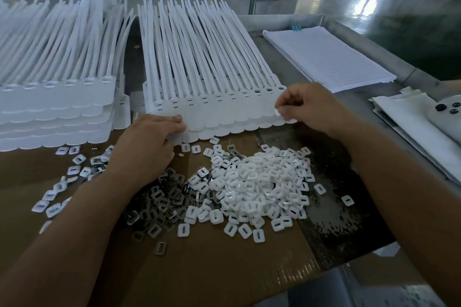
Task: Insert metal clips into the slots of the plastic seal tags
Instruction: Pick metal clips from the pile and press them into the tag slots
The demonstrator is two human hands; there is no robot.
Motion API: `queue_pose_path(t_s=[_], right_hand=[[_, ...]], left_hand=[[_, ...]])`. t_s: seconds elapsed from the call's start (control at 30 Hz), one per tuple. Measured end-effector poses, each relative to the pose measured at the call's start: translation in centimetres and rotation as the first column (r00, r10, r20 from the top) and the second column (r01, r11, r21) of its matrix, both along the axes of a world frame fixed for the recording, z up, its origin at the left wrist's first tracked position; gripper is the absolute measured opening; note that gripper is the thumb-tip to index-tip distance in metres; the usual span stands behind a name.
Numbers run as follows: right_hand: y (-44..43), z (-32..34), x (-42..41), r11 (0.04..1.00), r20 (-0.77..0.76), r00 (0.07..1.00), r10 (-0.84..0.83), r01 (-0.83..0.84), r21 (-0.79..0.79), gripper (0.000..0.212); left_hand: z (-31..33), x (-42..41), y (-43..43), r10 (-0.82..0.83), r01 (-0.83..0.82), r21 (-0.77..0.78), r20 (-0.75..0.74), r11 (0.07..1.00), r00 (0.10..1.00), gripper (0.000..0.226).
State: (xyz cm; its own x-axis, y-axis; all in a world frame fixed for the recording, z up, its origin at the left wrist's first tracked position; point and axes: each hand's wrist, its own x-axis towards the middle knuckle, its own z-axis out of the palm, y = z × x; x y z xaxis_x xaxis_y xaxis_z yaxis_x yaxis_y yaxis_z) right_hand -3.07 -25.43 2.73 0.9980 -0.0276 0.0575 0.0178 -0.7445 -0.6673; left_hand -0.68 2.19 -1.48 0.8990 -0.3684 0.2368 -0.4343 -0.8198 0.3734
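A stack of white plastic seal tags (214, 107) lies in front of me, slotted heads in a row and long tails pointing away. My left hand (149, 139) rests on the stack's near left corner, fingers bent over the tag edges. My right hand (306, 107) hovers at the stack's right end and pinches a small white piece (277, 112) between thumb and fingers. Below the hands, a heap of white square caps (259, 189) and dark metal clips (162, 202) lies on brown cardboard (224, 269).
A second, taller stack of white tags (57, 102) sits at the left. Lined paper sheets (329, 57) lie at the right on the metal table (279, 67), with white cloth (411, 112) and a grey device (446, 112) further right. Loose caps (55, 199) scatter at the left.
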Motion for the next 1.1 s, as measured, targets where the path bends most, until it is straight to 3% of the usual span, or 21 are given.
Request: queue_pose_path(t_s=[0.13,0.3,0.57,0.8,0.97,1.1], right_hand=[[1.0,0.0,3.4,0.994,0.047,0.993,-0.105,0.103,0.042,0.008],[2.1,-0.7,6.5,0.983,0.043,0.985,-0.168,0.165,0.078,0.01],[1.5,-1.2,8.1,0.984,-0.043,0.985,-0.166,0.162,-0.073,0.009],[1.5,-1.0,8.3,0.97,-0.011,0.996,-0.091,0.086,-0.228,0.01],[1.4,-1.4,8.7,0.976,0.005,0.981,-0.191,0.191,-0.104,0.015],[1.6,-1.0,9.0,0.967,-0.08,0.964,-0.255,0.252,-0.048,0.022]], left_hand=[[0.1,0.0,-0.1,0.005,-0.005,-0.012,0.009,1.0,1.0,0.046],[0.2,0.0,-0.1,-0.002,0.002,-0.03,0.013,1.0,1.0,0.045],[0.2,-0.1,-0.2,-0.005,0.006,-0.031,0.026,0.999,1.0,0.043],[0.2,-0.1,-0.1,-0.005,0.005,-0.026,0.017,1.0,1.0,0.043],[0.2,-0.1,-0.1,-0.004,0.004,-0.023,0.017,1.0,1.0,0.043],[0.0,0.0,0.0,-0.002,0.002,-0.028,0.011,1.0,1.0,0.044]])
